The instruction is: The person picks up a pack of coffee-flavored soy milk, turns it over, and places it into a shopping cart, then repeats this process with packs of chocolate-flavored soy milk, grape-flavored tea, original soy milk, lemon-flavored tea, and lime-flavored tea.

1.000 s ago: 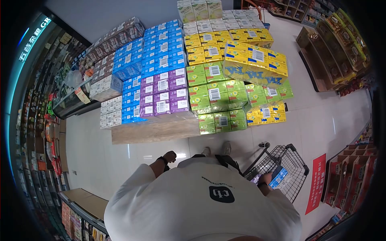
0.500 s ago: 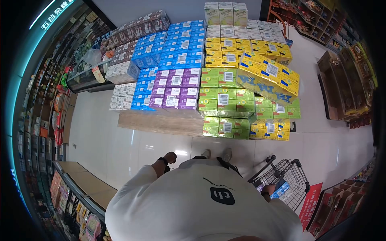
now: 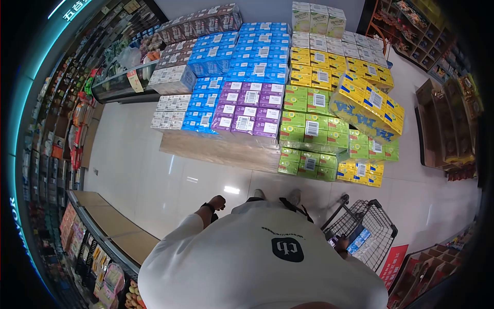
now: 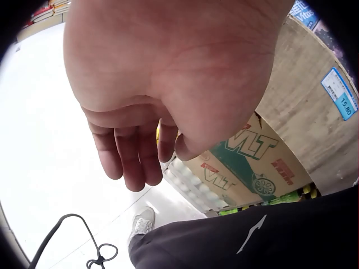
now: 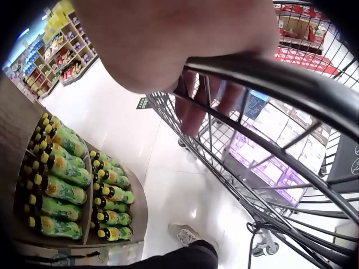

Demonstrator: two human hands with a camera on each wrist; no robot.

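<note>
the right hand [image 5: 185, 50] curls round the handle bar of the shopping cart [image 3: 378, 216], gripping it at the near edge; the left hand [image 4: 140, 112] hangs loose and holds nothing. a blue carton pack [image 3: 358, 241] and a purple one already lie in the basket. beyond stands the stacked drink display [image 3: 267, 98], untouched.

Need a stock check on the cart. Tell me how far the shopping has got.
Done: purple cartons lie in the shopping cart. In hand: the right hand grips the cart's handle bar; the left hand hangs free, holding nothing. Left: the stacked drink cases ahead sit untouched.
</note>
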